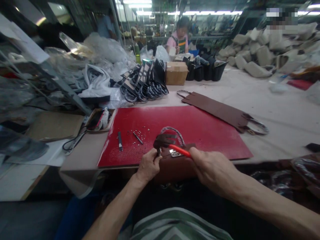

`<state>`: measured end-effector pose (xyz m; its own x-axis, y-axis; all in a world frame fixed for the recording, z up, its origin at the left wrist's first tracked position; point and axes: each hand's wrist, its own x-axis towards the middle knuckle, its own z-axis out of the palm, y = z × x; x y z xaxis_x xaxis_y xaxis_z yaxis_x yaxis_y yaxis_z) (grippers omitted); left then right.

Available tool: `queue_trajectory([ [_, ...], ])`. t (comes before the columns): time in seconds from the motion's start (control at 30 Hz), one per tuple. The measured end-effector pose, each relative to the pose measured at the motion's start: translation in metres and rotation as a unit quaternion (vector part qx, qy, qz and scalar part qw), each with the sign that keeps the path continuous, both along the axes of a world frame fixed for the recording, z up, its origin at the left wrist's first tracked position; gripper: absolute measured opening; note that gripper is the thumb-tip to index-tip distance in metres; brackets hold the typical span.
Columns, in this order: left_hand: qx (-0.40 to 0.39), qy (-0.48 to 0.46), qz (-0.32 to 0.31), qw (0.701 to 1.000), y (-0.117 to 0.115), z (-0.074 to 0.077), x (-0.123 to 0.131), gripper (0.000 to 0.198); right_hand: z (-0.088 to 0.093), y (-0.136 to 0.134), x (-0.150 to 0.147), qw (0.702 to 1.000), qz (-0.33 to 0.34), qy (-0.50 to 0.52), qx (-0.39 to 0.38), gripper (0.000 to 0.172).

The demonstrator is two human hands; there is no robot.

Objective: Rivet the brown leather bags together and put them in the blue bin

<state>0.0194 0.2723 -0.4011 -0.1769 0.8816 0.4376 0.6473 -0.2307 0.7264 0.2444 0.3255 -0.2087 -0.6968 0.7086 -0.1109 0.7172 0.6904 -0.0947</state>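
My left hand (pixel 148 165) pinches a dark brown leather flap (pixel 163 140) of a brown handbag (pixel 175 165) that rests at the near edge of a red mat (pixel 205 130). My right hand (pixel 212 168) grips a red-handled tool (pixel 178 150) whose tip points at the flap, above the bag's metal clasp (pixel 175 153). A rope-wrapped handle (pixel 175 131) arches up behind the flap. Several small metal studs (pixel 138 133) and two small dark tools (pixel 120 141) lie on the mat's left part.
A flat brown leather panel with rope handles (pixel 222 111) lies behind the mat. A cardboard box (pixel 176 72), stacked dark bag parts (pixel 145 83) and plastic wrap (pixel 105 50) sit further back. A person in pink (pixel 178 40) works at the far end. Beige bags (pixel 262 50) pile at right.
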Motion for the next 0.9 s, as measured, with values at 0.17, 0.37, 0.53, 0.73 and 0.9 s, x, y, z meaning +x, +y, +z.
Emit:
queue_trajectory([
  [0.17,-0.003,-0.006,-0.004,1.0,0.0,0.003,-0.001,0.019,-0.02,0.02,0.008,0.998,0.002,0.05,-0.023,0.022],
  [0.37,0.01,-0.021,-0.004,1.0,0.0,0.001,-0.001,0.021,-0.074,0.05,0.03,0.933,-0.163,0.226,-0.229,0.037],
  [0.53,0.038,-0.006,-0.003,0.999,0.001,0.002,-0.001,0.015,-0.044,0.035,0.031,0.946,-0.135,0.271,-0.119,0.036],
  [0.73,0.004,0.02,0.006,1.0,0.001,0.005,0.001,0.014,-0.006,0.009,0.009,0.981,0.021,0.194,0.001,0.022],
  [0.9,-0.007,0.023,0.001,1.0,0.001,0.007,0.002,0.015,-0.019,0.019,0.01,0.999,0.039,0.031,-0.008,0.015],
])
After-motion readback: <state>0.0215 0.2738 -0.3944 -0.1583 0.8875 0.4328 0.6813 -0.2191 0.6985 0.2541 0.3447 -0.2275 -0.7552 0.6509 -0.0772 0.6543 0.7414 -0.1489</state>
